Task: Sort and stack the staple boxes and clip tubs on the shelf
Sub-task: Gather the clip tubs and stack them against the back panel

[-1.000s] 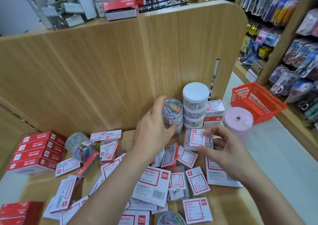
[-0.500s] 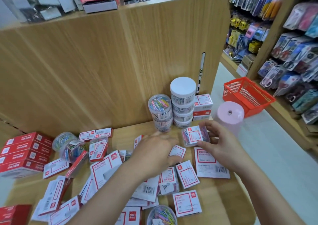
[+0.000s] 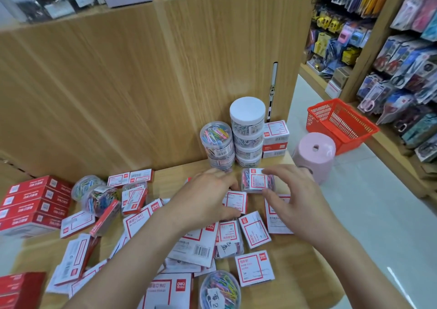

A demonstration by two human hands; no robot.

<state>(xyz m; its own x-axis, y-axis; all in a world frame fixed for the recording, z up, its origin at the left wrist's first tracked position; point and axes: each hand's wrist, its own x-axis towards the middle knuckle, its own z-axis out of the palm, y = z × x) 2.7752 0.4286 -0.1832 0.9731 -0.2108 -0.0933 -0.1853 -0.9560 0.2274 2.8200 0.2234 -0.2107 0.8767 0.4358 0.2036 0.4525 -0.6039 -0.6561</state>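
clip tub (image 3: 257,180): tipped on its side, at the foot of the tub stacks (image 3: 247,138).
right grip (image 3: 298,202): clamped on it, thumb and fingertips.
left grip (image 3: 208,197): leaves the coloured stack, drops onto a small box (image 3: 235,201); closure, cannot tell.
meaning: that stack looks settled, next piece coming.

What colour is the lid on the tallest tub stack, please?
The lid is white; the head view shows it best.

Pale matt wood-grain shelf board (image 3: 290,256); clear glossy plastic round tubs (image 3: 217,141); red-and-white smooth cardboard boxes (image 3: 33,204); red plastic mesh basket (image 3: 340,124)
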